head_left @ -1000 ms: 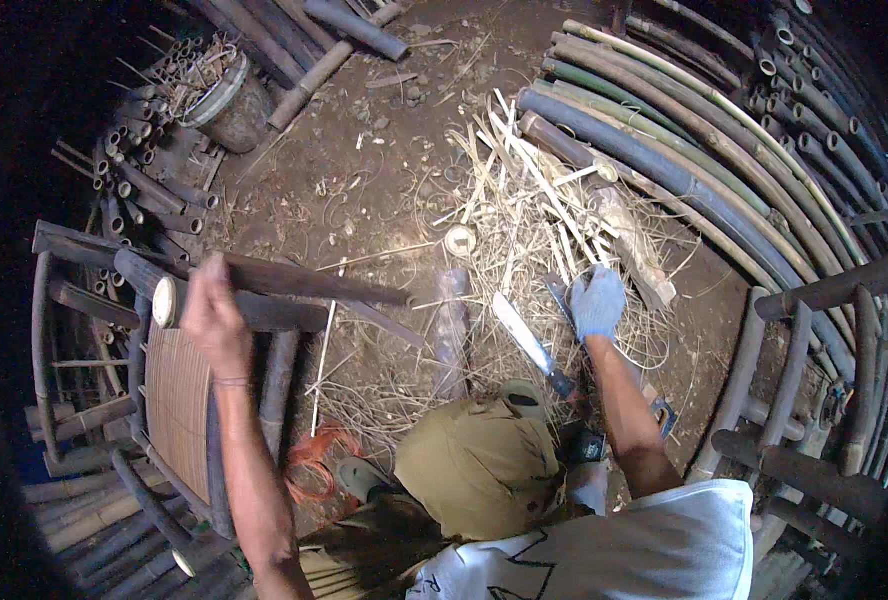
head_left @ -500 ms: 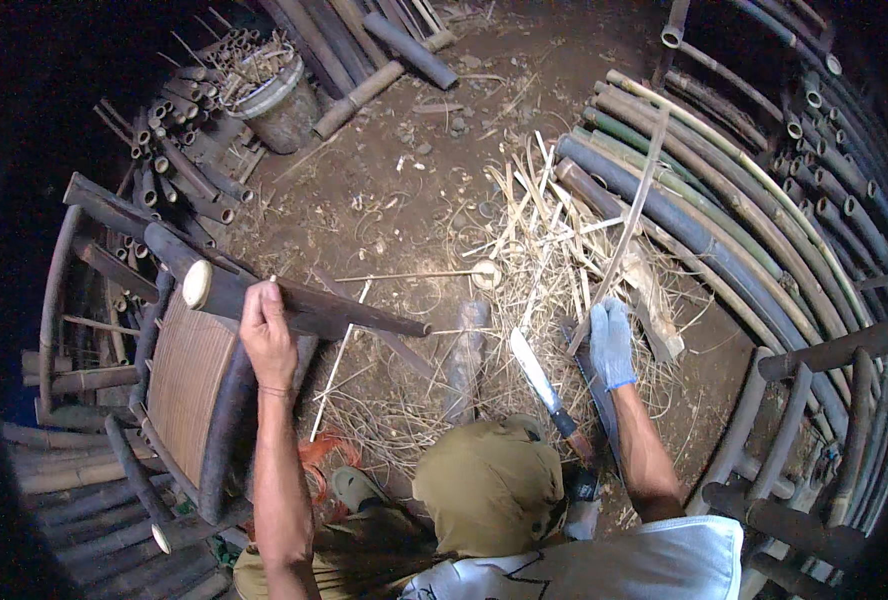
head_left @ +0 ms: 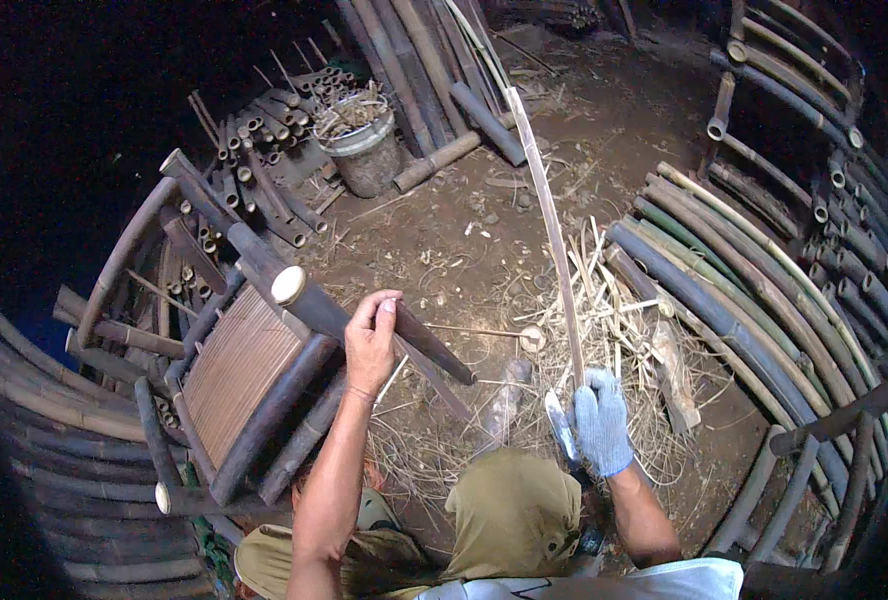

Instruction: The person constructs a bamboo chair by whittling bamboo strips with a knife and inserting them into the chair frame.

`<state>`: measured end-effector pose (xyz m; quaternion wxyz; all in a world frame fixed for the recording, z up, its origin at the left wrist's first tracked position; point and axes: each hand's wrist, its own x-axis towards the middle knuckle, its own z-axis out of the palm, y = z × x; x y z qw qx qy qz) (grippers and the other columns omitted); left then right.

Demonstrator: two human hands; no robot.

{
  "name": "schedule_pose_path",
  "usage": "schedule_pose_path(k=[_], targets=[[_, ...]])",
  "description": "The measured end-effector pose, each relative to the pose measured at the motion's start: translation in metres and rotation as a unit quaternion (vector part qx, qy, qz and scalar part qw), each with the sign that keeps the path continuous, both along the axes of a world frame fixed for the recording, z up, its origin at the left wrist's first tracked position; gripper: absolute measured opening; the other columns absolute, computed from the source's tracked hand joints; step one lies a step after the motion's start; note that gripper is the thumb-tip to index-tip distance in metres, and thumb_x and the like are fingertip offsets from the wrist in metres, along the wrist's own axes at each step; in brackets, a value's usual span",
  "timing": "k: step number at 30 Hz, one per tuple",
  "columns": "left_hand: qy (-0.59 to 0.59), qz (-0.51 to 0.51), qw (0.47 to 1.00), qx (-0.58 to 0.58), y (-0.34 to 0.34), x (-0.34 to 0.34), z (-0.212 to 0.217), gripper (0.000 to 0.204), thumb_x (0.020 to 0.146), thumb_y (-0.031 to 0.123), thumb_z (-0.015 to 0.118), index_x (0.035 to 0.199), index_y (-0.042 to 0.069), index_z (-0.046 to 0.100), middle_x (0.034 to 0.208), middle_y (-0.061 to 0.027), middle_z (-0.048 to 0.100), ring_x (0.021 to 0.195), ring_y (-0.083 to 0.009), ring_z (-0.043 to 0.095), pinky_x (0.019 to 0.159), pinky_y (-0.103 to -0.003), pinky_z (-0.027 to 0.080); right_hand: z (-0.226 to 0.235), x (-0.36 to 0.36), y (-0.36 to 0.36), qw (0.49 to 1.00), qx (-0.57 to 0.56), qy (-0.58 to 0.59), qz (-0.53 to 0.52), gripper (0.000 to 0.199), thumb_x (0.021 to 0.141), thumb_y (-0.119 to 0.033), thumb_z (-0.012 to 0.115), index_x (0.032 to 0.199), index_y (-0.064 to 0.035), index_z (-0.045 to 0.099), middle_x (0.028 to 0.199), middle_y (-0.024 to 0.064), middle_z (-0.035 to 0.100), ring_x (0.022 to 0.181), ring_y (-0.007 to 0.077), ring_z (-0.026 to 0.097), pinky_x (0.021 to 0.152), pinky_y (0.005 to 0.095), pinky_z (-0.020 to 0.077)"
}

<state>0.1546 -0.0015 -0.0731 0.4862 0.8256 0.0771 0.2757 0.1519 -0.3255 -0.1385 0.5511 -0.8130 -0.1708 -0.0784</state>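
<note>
My bare left hand (head_left: 372, 345) grips a dark bamboo rail of a bamboo chair frame (head_left: 294, 300), which lies tilted at my left with its woven seat panel (head_left: 239, 370) facing up. My right hand (head_left: 602, 420), in a blue-white glove, is closed round the lower end of a long thin bamboo strip (head_left: 549, 220) that stands nearly upright and reaches far up the view. A knife blade (head_left: 561, 430) shows just left of the glove, above my knee; what holds it I cannot tell.
Loose bamboo splints and shavings (head_left: 624, 310) litter the dirt floor ahead. Long curved bamboo poles (head_left: 744, 300) are stacked at the right. At the back left stand a bucket of scraps (head_left: 364, 150) and short bamboo tubes (head_left: 254, 150).
My right hand has taken up the long bamboo strip from the splint pile and raised it upright. My left hand has slid along the chair rail toward its middle as the chair came nearer.
</note>
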Motion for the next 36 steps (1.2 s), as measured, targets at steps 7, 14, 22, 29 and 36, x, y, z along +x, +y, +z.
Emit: schedule_pose_path(k=[7,14,22,29,36], targets=[[-0.045,-0.016,0.975,0.218,0.008,-0.007,-0.004,0.028,0.095,0.016,0.059,0.121,0.003,0.06,0.102,-0.0148,0.063,0.093,-0.0292,0.063,0.083,-0.035,0.05,-0.063,0.036,-0.031,0.941,-0.227,-0.148,-0.201,0.026,0.091,-0.017,0.061,0.111,0.0003,0.055,0.098,0.0221,0.061,0.09,0.0371,0.062,0.079,0.046,0.0504],[-0.007,0.019,1.0,-0.004,0.037,0.004,-0.009,0.031,0.091,0.008,0.064,0.122,0.003,0.062,0.101,-0.0022,0.067,0.087,-0.0102,0.06,0.079,-0.027,0.05,-0.151,-0.035,-0.043,0.86,-0.469,0.2,0.023,0.051,0.083,-0.033,0.069,0.119,0.0002,0.056,0.104,0.0237,0.062,0.101,0.0418,0.062,0.086,0.0505,0.0504],[0.0,0.0,1.0,-0.001,0.037,0.013,-0.007,0.027,0.09,0.014,0.07,0.115,0.004,0.07,0.103,-0.0019,0.069,0.094,-0.0101,0.061,0.086,-0.026,0.049,-0.178,-0.088,-0.021,0.839,-0.478,0.26,0.006,0.061,0.08,-0.038,0.069,0.126,0.0,0.054,0.103,0.0246,0.063,0.093,0.0436,0.065,0.082,0.0515,0.0515],[-0.052,-0.033,0.998,-0.019,0.016,0.014,0.008,0.026,0.089,0.012,0.071,0.113,0.002,0.07,0.104,-0.0032,0.07,0.094,-0.0111,0.062,0.086,-0.027,0.05,-0.239,-0.08,-0.078,0.923,-0.208,0.324,-0.008,0.066,0.085,-0.032,0.064,0.138,0.0011,0.044,0.127,0.0256,0.058,0.106,0.0428,0.062,0.092,0.0486,0.0494],[-0.032,-0.106,0.98,-0.166,-0.016,0.01,-0.018,0.035,0.088,0.0,0.07,0.121,0.001,0.058,0.106,-0.0059,0.065,0.098,-0.0118,0.063,0.087,-0.026,0.053,-0.02,-0.038,-0.034,0.97,-0.121,0.202,0.061,0.061,0.092,-0.017,0.056,0.146,0.0018,0.036,0.139,0.0248,0.051,0.128,0.0345,0.051,0.107,0.0382,0.0395]])
